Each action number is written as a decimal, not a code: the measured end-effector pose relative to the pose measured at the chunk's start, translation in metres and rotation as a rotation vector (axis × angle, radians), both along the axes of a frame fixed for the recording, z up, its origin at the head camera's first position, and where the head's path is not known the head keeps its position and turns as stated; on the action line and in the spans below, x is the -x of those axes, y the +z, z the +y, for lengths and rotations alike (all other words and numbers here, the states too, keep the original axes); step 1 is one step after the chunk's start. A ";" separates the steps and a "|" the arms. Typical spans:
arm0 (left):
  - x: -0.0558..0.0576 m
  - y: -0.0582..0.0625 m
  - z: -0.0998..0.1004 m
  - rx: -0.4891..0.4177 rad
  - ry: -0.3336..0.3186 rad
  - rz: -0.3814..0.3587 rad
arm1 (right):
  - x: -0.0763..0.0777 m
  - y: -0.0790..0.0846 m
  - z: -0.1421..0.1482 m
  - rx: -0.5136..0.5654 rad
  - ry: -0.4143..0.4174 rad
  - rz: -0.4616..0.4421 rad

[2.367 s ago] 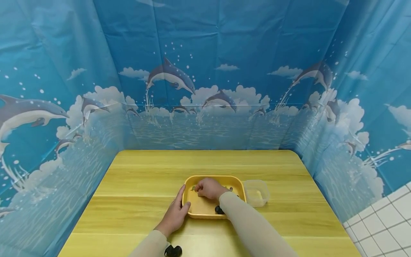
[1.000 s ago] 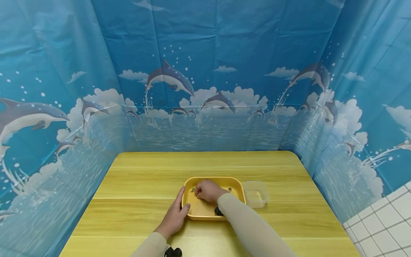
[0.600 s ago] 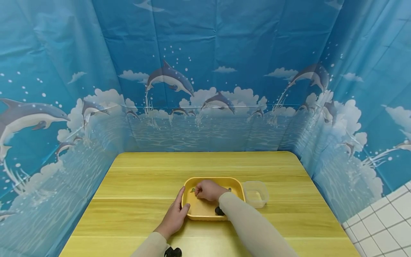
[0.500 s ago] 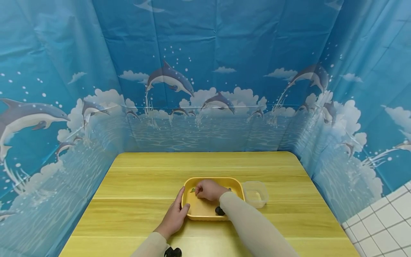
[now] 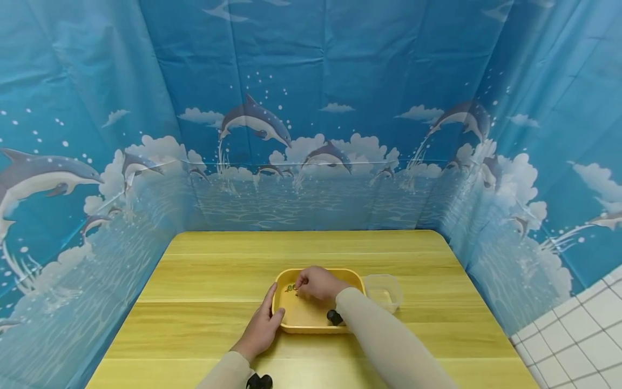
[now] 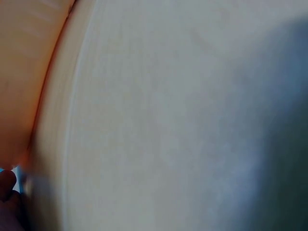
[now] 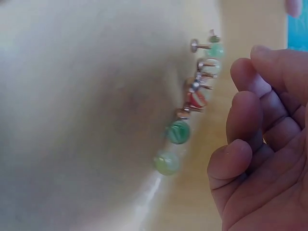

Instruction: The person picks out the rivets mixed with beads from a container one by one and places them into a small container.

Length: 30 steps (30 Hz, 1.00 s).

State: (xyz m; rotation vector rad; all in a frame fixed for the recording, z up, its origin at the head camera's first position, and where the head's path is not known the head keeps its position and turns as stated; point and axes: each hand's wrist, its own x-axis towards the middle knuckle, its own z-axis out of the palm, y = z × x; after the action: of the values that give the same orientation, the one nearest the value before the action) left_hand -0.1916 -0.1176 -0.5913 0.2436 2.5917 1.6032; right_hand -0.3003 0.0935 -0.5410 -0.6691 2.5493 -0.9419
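My left hand [image 5: 259, 324] grips the left rim of a yellow tray [image 5: 320, 329], fingers along the outside and thumb over the near corner. Inside the tray hangs my right hand [image 5: 318, 282], its fingers loosely curled; nothing shows between the fingertips [image 7: 240, 108] in the right wrist view. Beside them runs a row of glass marbles [image 7: 178, 132] and flat-headed metal thumbtacks [image 7: 195, 45], at the tray's left end. The tray's orange wall [image 6: 29, 72] fills the upper left of the left wrist view. My right thumb is hard to make out.
A clear plastic container [image 5: 389, 302] stands against the tray's right side. The wooden table [image 5: 204, 302] ends at a blue dolphin-print curtain [image 5: 311, 200] at the back and sides. Black wrist devices [image 5: 334, 317] sit on both forearms.
My right hand has lifted slightly up and right, baring more small pieces at the tray's left end. The left hand keeps its hold on the rim. The head view has shifted a little.
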 end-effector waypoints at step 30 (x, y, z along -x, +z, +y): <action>0.002 -0.006 0.000 0.006 0.042 -0.013 | -0.016 0.064 0.060 0.079 -0.069 0.014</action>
State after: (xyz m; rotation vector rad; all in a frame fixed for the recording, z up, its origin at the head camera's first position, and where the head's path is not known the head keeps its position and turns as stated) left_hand -0.1934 -0.1180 -0.5969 0.1788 2.6087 1.6043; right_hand -0.2838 0.1531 -0.4771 -0.6149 2.5736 -1.0692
